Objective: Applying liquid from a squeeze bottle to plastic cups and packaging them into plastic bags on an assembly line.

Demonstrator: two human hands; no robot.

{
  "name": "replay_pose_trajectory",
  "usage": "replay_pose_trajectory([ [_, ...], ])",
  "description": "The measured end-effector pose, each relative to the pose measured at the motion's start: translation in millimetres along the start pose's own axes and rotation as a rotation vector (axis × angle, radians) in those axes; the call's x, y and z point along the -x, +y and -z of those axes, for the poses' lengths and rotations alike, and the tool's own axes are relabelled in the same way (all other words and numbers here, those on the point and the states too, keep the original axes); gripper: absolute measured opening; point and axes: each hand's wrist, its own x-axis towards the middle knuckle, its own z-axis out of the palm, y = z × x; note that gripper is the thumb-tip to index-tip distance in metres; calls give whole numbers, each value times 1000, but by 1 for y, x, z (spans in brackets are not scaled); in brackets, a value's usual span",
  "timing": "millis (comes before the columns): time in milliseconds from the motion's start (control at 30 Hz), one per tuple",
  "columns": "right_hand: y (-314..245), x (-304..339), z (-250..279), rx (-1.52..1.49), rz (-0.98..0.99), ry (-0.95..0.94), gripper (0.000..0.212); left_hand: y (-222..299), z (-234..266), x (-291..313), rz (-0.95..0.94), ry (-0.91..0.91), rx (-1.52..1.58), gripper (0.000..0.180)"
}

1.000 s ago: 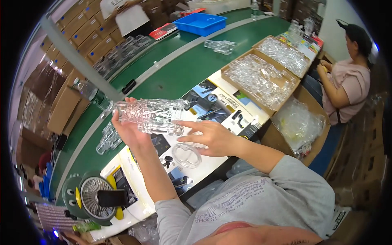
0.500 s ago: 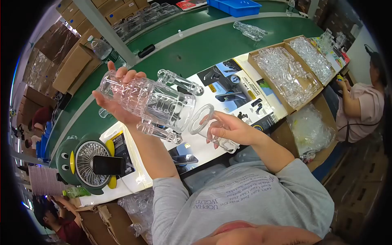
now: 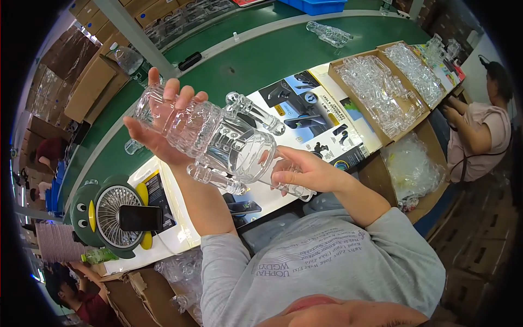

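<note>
My left hand (image 3: 158, 143) is closed around the narrow end of a clear, ribbed plastic vessel (image 3: 210, 131), which it holds tilted above the table. Two slim clear tubes, an upper one (image 3: 256, 113) and a lower one (image 3: 218, 179), stick out along its sides. With fingers and thumb, my right hand (image 3: 313, 171) grips a clear plastic piece (image 3: 298, 191) with a round rim. That rim lies against or over the vessel's wide end; whether the two are joined, I cannot tell. My right fingers partly hide the piece.
Cardboard trays (image 3: 376, 98) of clear plastic parts stand to the right, beside a box holding a clear bag (image 3: 411, 169). A green penguin-shaped fan (image 3: 111, 218) with a phone (image 3: 140, 218) is at left. Another clear vessel (image 3: 329, 34) lies on the green belt (image 3: 256, 60). A co-worker sits at right.
My right hand has brought the rimmed piece left, onto the vessel's wide end. The vessel has tilted slightly toward it. Both hands keep their hold.
</note>
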Motion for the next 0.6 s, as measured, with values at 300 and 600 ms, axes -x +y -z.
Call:
replay_pose_trajectory([
  [300, -2, 2, -2, 13, 21, 29, 40, -6, 2, 0, 23, -4, 12, 75],
  [600, -6, 5, 8, 391, 64, 131, 65, -16, -23, 8, -8, 108, -248, 60],
])
